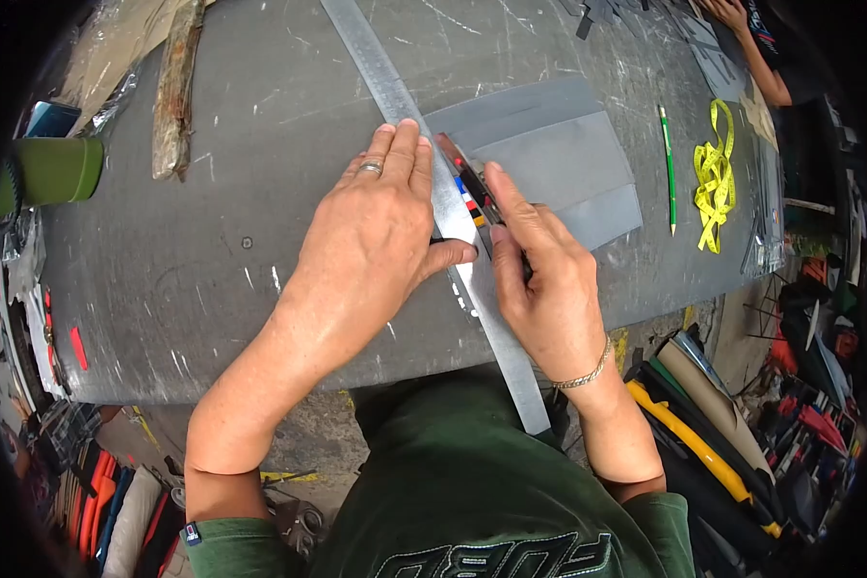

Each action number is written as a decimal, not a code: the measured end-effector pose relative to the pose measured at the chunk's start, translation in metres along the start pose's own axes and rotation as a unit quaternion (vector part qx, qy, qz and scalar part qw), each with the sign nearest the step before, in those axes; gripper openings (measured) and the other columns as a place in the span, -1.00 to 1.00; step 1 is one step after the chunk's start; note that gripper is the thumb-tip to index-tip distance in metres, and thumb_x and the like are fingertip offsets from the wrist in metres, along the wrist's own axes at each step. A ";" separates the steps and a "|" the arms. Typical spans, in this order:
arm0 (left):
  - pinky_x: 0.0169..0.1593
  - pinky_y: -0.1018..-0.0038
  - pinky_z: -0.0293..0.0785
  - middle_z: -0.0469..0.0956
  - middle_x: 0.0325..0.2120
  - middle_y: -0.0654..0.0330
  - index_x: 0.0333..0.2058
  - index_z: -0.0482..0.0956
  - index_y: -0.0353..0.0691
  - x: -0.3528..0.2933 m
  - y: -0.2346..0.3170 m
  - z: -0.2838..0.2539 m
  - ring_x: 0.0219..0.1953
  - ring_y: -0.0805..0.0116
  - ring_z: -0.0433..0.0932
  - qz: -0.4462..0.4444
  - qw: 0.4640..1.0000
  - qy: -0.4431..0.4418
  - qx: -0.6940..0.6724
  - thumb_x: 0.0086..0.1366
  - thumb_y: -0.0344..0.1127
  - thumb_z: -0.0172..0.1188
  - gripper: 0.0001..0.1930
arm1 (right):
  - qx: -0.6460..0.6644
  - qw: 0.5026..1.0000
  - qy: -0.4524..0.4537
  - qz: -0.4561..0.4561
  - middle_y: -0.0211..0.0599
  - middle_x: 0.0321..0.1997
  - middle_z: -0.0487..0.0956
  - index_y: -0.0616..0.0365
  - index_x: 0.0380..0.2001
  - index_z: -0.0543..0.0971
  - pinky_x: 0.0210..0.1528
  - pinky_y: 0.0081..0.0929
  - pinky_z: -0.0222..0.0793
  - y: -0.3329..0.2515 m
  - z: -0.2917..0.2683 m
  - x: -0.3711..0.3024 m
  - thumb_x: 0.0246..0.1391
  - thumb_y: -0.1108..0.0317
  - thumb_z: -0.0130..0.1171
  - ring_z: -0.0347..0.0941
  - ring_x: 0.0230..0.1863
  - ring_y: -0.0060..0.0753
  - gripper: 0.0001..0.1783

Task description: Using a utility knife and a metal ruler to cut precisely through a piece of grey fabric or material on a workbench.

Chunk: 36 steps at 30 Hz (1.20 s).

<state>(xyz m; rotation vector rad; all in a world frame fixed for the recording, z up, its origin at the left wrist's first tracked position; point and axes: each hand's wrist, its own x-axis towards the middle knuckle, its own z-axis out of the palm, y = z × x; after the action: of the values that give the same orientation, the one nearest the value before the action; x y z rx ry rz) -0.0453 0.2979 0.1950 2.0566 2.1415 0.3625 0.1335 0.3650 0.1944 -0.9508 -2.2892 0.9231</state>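
Observation:
A long metal ruler (366,58) lies diagonally across the dark work surface, and its near end sticks out past the edge towards my body. My left hand (371,212) lies over the ruler with fingers stretched out flat and the thumb across it, pressing it down. My right hand (547,279) is closed around a dark knife (447,150), its index finger extended along the top. The blade runs beside the ruler's right edge, at the left side of some grey sheet pieces (559,154). Small coloured bits (466,193) show between ruler and knife; what they are I cannot tell.
Right of the sheets lie a green pencil (669,173) and a yellow tape measure (714,178). A rough wooden stick (175,96) and a green container (63,170) are at left. Material rolls (708,453) stand below the table. Another person's arm (763,72) shows at far right.

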 end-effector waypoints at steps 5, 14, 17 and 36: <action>0.35 0.18 0.41 0.36 0.29 -0.33 0.24 0.36 -0.62 0.003 0.000 -0.003 0.37 -0.17 0.36 -0.001 1.000 -0.013 0.004 0.10 0.09 0.45 -0.04 | -0.032 0.999 -0.016 0.016 -0.16 -0.42 0.50 0.04 0.34 0.50 -0.37 -0.43 0.41 -0.002 0.007 0.007 0.17 0.70 0.17 0.39 -0.50 -0.38 -0.34; 0.36 0.18 0.40 0.34 0.30 -0.33 0.25 0.34 -0.64 0.002 -0.001 -0.002 0.39 -0.15 0.33 -0.006 1.000 -0.023 0.005 0.12 0.10 0.43 -0.03 | -0.028 0.999 -0.019 0.035 -0.15 -0.38 0.52 0.03 0.34 0.50 -0.38 -0.45 0.42 -0.003 0.005 0.010 0.17 0.72 0.17 0.40 -0.50 -0.38 -0.33; 0.37 0.18 0.38 0.33 0.31 -0.32 0.25 0.34 -0.64 0.003 -0.001 -0.004 0.40 -0.14 0.31 -0.011 1.000 -0.029 -0.001 0.12 0.12 0.42 -0.03 | -0.033 0.999 -0.024 0.023 -0.16 -0.38 0.52 0.02 0.34 0.50 -0.38 -0.46 0.41 -0.001 0.005 0.012 0.16 0.72 0.17 0.40 -0.50 -0.40 -0.33; 0.39 0.16 0.36 0.32 0.32 -0.27 0.27 0.34 -0.61 0.004 0.000 -0.004 0.40 -0.15 0.32 -0.015 0.999 -0.036 -0.005 0.10 0.10 0.44 -0.03 | -0.035 0.996 -0.061 0.060 -0.16 -0.37 0.51 0.01 0.33 0.51 -0.38 -0.43 0.42 -0.010 -0.005 0.020 0.17 0.71 0.16 0.40 -0.50 -0.37 -0.34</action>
<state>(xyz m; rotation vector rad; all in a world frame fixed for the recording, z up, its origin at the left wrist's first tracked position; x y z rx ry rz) -0.0463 0.3014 0.1988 1.9992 2.1212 0.2915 0.1197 0.3772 0.2088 -1.1012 -2.4027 0.9810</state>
